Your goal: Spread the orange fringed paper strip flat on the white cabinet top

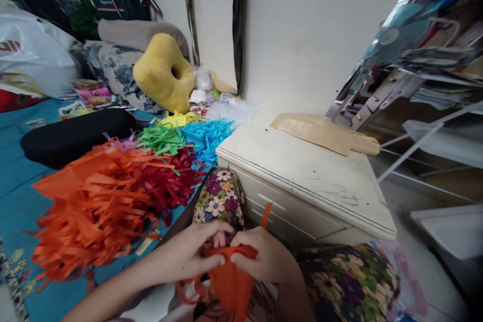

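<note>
Both my hands meet low in the middle of the view, over my lap in floral trousers. My left hand and my right hand pinch the top of an orange paper piece that hangs down between them; one thin orange strip sticks up above my right hand. To the left, on the teal bed cover, lies a big pile of orange paper strips, with dark red strips beside it.
Green, blue and yellow strip piles lie further back. A cream drawer cabinet with a brown envelope stands right of my knee. A yellow cushion, a black case and a cluttered shelf surround it.
</note>
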Demonstrator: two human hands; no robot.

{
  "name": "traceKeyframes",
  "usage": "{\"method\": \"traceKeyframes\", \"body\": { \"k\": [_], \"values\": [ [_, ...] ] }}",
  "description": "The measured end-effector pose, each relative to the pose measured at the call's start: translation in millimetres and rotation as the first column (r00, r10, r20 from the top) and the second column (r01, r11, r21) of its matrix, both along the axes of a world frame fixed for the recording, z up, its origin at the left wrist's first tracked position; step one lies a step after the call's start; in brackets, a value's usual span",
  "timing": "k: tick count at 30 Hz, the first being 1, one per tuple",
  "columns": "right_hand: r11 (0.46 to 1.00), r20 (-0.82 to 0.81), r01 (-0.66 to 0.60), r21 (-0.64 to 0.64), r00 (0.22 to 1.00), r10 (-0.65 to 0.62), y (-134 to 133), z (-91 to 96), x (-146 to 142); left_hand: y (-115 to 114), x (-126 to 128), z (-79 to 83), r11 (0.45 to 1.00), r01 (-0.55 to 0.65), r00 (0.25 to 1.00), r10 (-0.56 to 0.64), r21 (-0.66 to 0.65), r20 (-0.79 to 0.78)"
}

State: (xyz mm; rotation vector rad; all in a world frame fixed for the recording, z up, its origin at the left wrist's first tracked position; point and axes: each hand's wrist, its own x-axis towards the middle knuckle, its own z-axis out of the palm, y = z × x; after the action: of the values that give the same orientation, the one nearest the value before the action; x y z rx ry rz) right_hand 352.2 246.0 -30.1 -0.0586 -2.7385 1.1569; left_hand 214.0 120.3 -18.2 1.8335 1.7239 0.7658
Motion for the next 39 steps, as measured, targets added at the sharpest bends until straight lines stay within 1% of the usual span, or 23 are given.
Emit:
{"method": "traceKeyframes", "body": {
  "k": [2, 5, 8, 10, 12, 16, 18, 20, 22, 24, 25, 27, 29, 32, 35, 37, 39],
  "values": [
    [0.999, -0.005, -0.003, -0.049, 1.0, 0.002, 2, -0.4, 2, 1, -1, -3.7, 0.999, 0.026, 1.0, -0.025, -0.043, 0.01],
    [0.996, 0.036, -0.01, -0.092, 0.999, 0.013, 4, -3.7, 3, 1, -3, -7.4, 0.993, 0.051, 0.998, -0.046, -0.105, 0.048],
    [0.992, 0.096, -0.02, -0.127, 0.995, 0.033, 7, -9.1, 3, 2, -7, -8.4, 0.985, 0.062, 0.988, -0.037, -0.161, 0.153],
    [0.988, 0.119, -0.029, -0.15, 0.992, 0.047, 9, -12.9, 4, 3, -9, -8.0, 0.978, 0.079, 0.967, -0.03, -0.19, 0.252],
    [0.977, 0.133, -0.038, -0.209, 0.989, 0.066, 11, -16.5, 4, 2, -10, -7.1, 0.971, 0.094, 0.933, -0.008, -0.221, 0.359],
    [0.931, 0.15, -0.024, -0.365, 0.985, 0.084, 13, -21.5, 2, 1, -13, -6.1, 0.958, 0.105, 0.843, 0.055, -0.265, 0.535],
    [0.915, 0.153, -0.026, -0.402, 0.984, 0.095, 13, -22.7, 0, 0, -13, -6.4, 0.953, 0.116, 0.793, 0.081, -0.28, 0.604],
    [0.91, 0.153, -0.037, -0.412, 0.982, 0.109, 12, -23.8, -1, 0, -14, -7.5, 0.952, 0.113, 0.752, 0.106, -0.286, 0.651],
    [0.905, 0.151, -0.058, -0.422, 0.98, 0.133, 12, -25.4, -2, 1, -14, -9.7, 0.955, 0.077, 0.718, 0.147, -0.287, 0.681],
    [0.879, 0.145, -0.065, -0.472, 0.978, 0.15, 12, -27.9, -2, 2, -14, -13.0, 0.955, 0.015, 0.679, 0.207, -0.295, 0.705],
    [0.856, 0.145, -0.049, -0.515, 0.979, 0.143, 12, -29.3, -2, 3, -14, -14.7, 0.952, -0.012, 0.653, 0.239, -0.305, 0.719],
    [0.78, 0.154, 0.007, -0.625, 0.981, 0.115, 12, -32.0, 0, 4, -14, -17.5, 0.941, -0.058, 0.588, 0.302, -0.333, 0.75],
    [0.68, 0.157, 0.065, -0.73, 0.985, 0.074, 12, -34.4, 1, 5, -15, -18.7, 0.927, -0.097, 0.522, 0.358, -0.363, 0.774],
    [0.513, 0.141, 0.097, -0.853, 0.989, 0.048, 12, -38.7, 3, 6, -13, -17.4, 0.909, -0.126, 0.444, 0.41, -0.397, 0.797],
    [0.394, 0.146, 0.128, -0.91, 0.989, 0.015, 14, -44.8, 4, 7, -10, -15.2, 0.893, -0.137, 0.337, 0.448, -0.428, 0.828],
    [0.318, 0.156, 0.164, -0.934, 0.986, -0.05, 15, -48.6, 4, 7, -8, -15.4, 0.891, -0.12, 0.27, 0.453, -0.437, 0.85],
    [0.232, 0.175, 0.203, -0.951, 0.975, -0.137, 15, -50.8, 4, 7, -6, -17.4, 0.909, -0.059, 0.243, 0.415, -0.413, 0.877]
  ]
}}
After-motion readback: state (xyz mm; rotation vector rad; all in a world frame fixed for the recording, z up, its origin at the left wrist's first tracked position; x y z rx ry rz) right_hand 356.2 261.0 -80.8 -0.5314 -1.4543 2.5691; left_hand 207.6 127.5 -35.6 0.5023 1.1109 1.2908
